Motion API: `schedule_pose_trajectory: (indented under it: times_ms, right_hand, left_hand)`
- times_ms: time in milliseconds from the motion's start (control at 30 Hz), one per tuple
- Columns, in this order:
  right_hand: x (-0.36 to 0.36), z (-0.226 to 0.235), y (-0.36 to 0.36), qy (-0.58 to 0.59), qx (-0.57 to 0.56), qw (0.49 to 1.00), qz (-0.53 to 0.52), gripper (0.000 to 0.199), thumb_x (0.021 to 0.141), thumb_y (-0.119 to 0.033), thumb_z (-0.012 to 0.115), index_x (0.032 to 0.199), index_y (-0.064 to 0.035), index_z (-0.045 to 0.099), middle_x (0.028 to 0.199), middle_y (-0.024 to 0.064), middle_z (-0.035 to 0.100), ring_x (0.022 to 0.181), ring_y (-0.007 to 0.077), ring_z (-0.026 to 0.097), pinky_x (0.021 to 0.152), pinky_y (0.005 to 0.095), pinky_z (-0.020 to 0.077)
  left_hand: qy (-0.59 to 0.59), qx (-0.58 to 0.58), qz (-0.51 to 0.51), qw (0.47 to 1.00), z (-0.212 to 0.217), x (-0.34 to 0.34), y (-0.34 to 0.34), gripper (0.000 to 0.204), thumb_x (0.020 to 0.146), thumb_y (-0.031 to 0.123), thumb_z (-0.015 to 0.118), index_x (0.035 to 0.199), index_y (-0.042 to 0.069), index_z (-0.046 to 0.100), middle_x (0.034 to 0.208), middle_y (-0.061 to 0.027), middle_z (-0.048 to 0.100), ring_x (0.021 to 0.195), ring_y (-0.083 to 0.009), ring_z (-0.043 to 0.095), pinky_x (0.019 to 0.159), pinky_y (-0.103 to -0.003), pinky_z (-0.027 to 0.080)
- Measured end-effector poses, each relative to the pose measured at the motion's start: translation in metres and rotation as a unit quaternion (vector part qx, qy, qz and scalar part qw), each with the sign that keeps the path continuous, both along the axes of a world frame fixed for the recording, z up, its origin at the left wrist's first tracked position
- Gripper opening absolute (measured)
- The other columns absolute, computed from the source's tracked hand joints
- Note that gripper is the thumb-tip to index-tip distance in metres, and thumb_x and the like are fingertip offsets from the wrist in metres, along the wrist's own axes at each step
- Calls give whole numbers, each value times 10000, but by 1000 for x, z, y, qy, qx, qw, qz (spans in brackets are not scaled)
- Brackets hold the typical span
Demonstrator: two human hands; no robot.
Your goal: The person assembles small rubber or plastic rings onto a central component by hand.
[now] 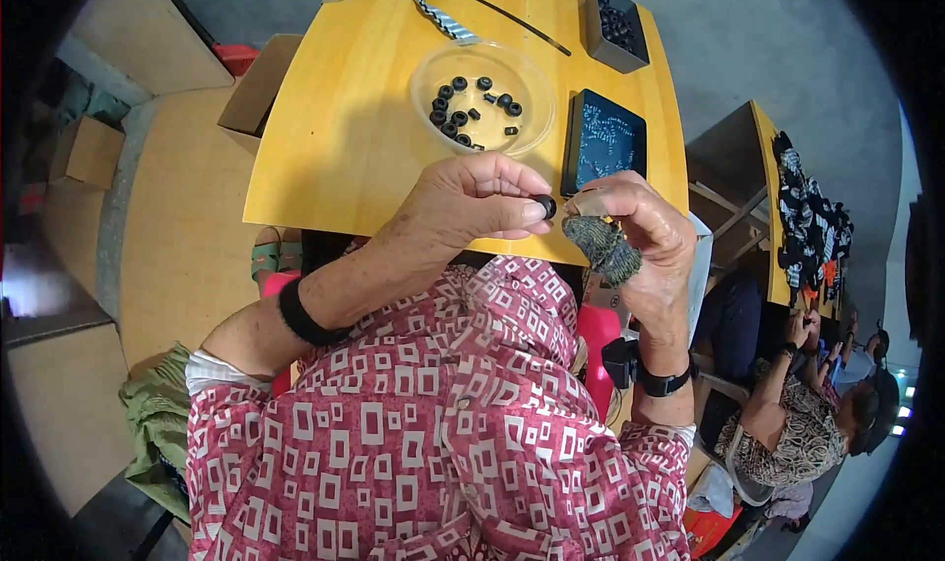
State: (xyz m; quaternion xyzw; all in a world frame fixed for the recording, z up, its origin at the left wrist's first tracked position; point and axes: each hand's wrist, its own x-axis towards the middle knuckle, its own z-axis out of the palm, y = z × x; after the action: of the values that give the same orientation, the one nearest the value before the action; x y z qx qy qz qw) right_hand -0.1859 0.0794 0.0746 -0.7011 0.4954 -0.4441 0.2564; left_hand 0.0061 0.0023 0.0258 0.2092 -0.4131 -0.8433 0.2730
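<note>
Over the near edge of the yellow table, my left hand (pixel 482 199) pinches a small round black piece (pixel 544 206) between thumb and fingers. Close on its right, my right hand (pixel 655 231) has its thumb and forefinger drawn together; whatever they may grip is too small to make out. Dark knitted covering (pixel 602 250) wraps some of that hand's fingers. Beyond both hands stands a clear round bowl (pixel 539 81) with several black ring-like pieces inside. Right of it lies a dark tray (pixel 571 162) holding many tiny pale pieces.
A grey box (pixel 594 34) of small black parts stands at the table's far right. A black rod with a striped strap (pixel 443 12) lies behind the bowl. An open carton (pixel 254 93) is beside the table's left. Other people (pixel 802 418) sit at a second table (pixel 778 217) on the right.
</note>
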Motion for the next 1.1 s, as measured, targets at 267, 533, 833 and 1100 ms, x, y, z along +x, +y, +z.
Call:
schedule_pose_trajectory:
  times_ms: [267, 533, 833, 1100]
  right_hand:
    - [2, -7, -1, 7, 9, 1000, -4, 215, 722, -13, 759, 902, -16, 642, 843, 66, 642, 788, 169, 616, 692, 266, 470]
    - [1, -8, 4, -39, 50, 997, -40, 217, 727, -18, 760, 909, -13, 641, 866, 62, 634, 800, 155, 602, 692, 255, 456]
    - [5, -12, 11, 86, -76, 992, -45, 244, 711, -41, 760, 922, -7, 642, 872, 103, 633, 784, 226, 624, 672, 321, 487]
    - [16, -9, 11, 333, -151, 930, 26, 249, 685, -90, 714, 902, 3, 635, 856, 137, 612, 748, 283, 604, 634, 370, 478]
  left_hand:
    - [10, 18, 6, 1000, -3, -1, 4, 196, 838, 52, 682, 1022, 3, 634, 914, -64, 661, 846, -130, 658, 777, -244, 541]
    - [15, 79, -11, 997, -8, -1, 4, 188, 856, 71, 672, 1030, 15, 626, 959, -69, 651, 888, -146, 659, 809, -254, 545]
    - [24, 126, -24, 991, -7, 3, 3, 185, 864, 68, 661, 1036, 13, 619, 971, -76, 648, 904, -164, 656, 818, -264, 545]
    - [14, 115, -21, 993, -20, 12, 9, 175, 859, 69, 671, 1019, 22, 619, 979, -56, 635, 846, -144, 648, 784, -253, 552]
